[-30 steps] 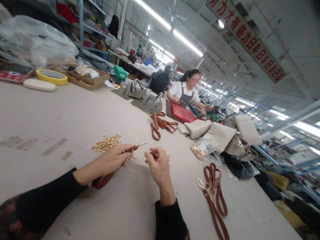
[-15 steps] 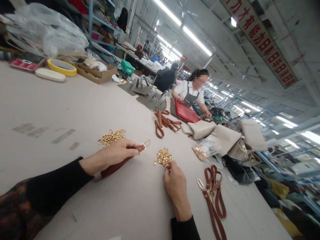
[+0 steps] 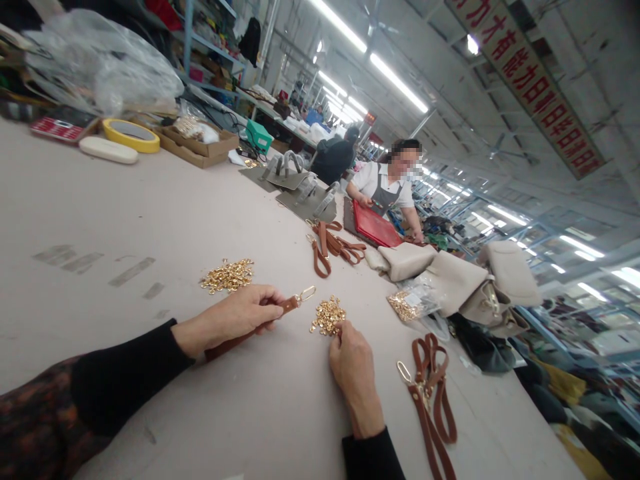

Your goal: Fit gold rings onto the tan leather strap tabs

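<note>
My left hand [image 3: 245, 312] grips a brown leather strap [image 3: 289, 306] between thumb and fingers, its gold oval clasp [image 3: 307, 293] sticking out to the right. The strap's other end trails under my wrist. My right hand [image 3: 354, 367] has its fingertips pinched together at the lower edge of a heap of small gold metal pieces [image 3: 327, 312]; whatever is between them is hidden. Just beyond my left hand lies a second heap of small gold pieces [image 3: 227, 275]. Finished-looking brown straps with clasps [image 3: 433, 400] lie to the right of my right hand.
More brown straps [image 3: 330, 245] lie farther back on the pale table [image 3: 150, 220]. A plastic bag of gold pieces [image 3: 406, 303] and beige bags [image 3: 450, 273] line the right side. Yellow tape [image 3: 131, 137] and a cardboard box [image 3: 200, 150] stand back left. A co-worker [image 3: 385, 187] handles a red item opposite.
My left hand has brought the strap slightly right, and its clasp end now reaches closer to the right heap. My right hand stays pinched at that heap's edge. The camera view has shifted slightly.
</note>
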Demonstrator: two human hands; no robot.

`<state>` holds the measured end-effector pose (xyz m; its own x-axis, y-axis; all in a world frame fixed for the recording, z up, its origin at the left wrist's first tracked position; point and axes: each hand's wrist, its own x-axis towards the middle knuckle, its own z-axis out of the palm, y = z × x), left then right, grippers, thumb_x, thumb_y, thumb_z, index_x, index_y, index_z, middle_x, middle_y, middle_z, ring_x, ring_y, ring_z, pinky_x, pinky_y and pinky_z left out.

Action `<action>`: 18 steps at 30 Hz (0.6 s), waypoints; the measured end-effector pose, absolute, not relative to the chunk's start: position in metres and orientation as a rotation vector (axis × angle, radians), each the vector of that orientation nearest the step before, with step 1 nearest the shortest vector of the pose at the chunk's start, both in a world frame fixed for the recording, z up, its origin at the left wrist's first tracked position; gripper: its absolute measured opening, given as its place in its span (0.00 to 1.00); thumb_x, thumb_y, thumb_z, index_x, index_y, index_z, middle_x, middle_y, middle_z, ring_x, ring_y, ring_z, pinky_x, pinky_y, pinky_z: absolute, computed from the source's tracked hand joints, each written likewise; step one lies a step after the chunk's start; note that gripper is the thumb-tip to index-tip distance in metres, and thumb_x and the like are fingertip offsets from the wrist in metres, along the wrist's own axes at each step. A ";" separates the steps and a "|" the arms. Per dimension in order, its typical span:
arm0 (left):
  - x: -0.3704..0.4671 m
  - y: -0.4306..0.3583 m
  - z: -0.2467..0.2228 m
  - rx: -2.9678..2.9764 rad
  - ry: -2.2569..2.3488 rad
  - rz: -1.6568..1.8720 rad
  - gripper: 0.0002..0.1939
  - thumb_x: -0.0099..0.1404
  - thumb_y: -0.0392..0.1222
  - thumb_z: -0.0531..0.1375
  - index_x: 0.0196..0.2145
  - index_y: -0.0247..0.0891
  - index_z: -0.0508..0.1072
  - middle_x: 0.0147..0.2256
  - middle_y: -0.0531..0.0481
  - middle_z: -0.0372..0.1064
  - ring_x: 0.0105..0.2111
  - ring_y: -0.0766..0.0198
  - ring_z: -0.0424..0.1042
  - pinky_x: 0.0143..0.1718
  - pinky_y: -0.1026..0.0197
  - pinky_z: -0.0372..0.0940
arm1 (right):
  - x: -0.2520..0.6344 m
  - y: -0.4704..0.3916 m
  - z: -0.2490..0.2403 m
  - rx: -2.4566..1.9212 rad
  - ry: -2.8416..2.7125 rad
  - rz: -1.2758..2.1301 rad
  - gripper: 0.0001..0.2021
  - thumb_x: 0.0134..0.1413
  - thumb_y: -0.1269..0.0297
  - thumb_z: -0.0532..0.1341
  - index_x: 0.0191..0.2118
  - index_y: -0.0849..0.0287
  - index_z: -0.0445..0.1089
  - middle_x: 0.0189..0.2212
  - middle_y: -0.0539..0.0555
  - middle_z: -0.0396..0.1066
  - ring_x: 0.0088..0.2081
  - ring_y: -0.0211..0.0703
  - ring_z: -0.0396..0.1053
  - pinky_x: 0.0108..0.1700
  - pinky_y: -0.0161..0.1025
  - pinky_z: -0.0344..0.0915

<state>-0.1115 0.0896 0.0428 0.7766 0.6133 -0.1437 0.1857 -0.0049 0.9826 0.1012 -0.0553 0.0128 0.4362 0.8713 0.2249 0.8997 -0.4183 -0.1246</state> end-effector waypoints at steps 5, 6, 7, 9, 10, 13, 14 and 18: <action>-0.110 0.087 0.041 1.654 0.659 0.378 0.17 0.60 0.55 0.57 0.34 0.36 0.71 0.22 0.55 0.61 0.21 0.66 0.55 0.20 0.65 0.46 | 0.105 -0.058 0.016 -2.130 -1.358 0.075 0.07 0.56 0.72 0.57 0.38 0.59 0.71 0.34 0.52 0.74 0.36 0.44 0.70 0.41 0.40 0.63; -0.109 0.086 0.042 1.684 0.654 0.400 0.18 0.61 0.55 0.57 0.32 0.36 0.71 0.22 0.55 0.61 0.21 0.66 0.55 0.21 0.65 0.47 | 0.102 -0.057 0.018 -2.034 -1.292 0.160 0.06 0.56 0.69 0.58 0.38 0.59 0.71 0.34 0.52 0.74 0.36 0.43 0.71 0.40 0.39 0.64; -0.109 0.085 0.043 1.710 0.648 0.426 0.18 0.61 0.56 0.56 0.31 0.35 0.71 0.22 0.55 0.60 0.22 0.65 0.56 0.22 0.65 0.48 | 0.097 -0.056 0.021 -1.932 -1.226 0.255 0.06 0.56 0.66 0.59 0.38 0.59 0.72 0.33 0.52 0.74 0.35 0.42 0.71 0.39 0.38 0.65; -0.107 0.083 0.044 1.730 0.638 0.472 0.20 0.62 0.57 0.56 0.30 0.35 0.72 0.22 0.55 0.60 0.24 0.65 0.57 0.23 0.64 0.49 | 0.083 -0.050 0.027 -1.741 -1.132 0.441 0.09 0.55 0.62 0.61 0.40 0.60 0.73 0.31 0.52 0.74 0.33 0.41 0.71 0.37 0.37 0.67; -0.107 0.082 0.045 1.728 0.633 0.489 0.21 0.62 0.57 0.56 0.30 0.35 0.72 0.23 0.55 0.60 0.24 0.65 0.57 0.24 0.64 0.50 | 0.074 -0.046 0.030 -1.669 -1.113 0.511 0.10 0.55 0.61 0.62 0.40 0.60 0.73 0.29 0.52 0.73 0.31 0.40 0.70 0.36 0.37 0.68; -0.106 0.081 0.043 1.752 0.635 0.549 0.17 0.61 0.53 0.56 0.31 0.35 0.73 0.23 0.55 0.62 0.25 0.64 0.58 0.25 0.64 0.51 | 0.051 -0.034 0.035 -1.551 -1.148 0.572 0.10 0.55 0.62 0.62 0.40 0.61 0.74 0.25 0.51 0.72 0.28 0.38 0.70 0.34 0.36 0.68; -0.107 0.081 0.042 1.770 0.640 0.574 0.16 0.61 0.52 0.56 0.30 0.35 0.73 0.23 0.55 0.62 0.25 0.64 0.59 0.25 0.64 0.51 | 0.045 -0.031 0.035 -1.533 -1.173 0.562 0.09 0.56 0.62 0.62 0.40 0.60 0.74 0.25 0.51 0.72 0.28 0.38 0.70 0.34 0.35 0.69; -0.108 0.081 0.039 1.854 0.683 0.677 0.13 0.62 0.47 0.55 0.29 0.36 0.73 0.22 0.55 0.64 0.24 0.64 0.60 0.25 0.63 0.52 | 0.033 -0.024 0.032 -1.518 -1.270 0.472 0.09 0.59 0.63 0.60 0.41 0.59 0.74 0.29 0.53 0.74 0.30 0.39 0.73 0.35 0.36 0.70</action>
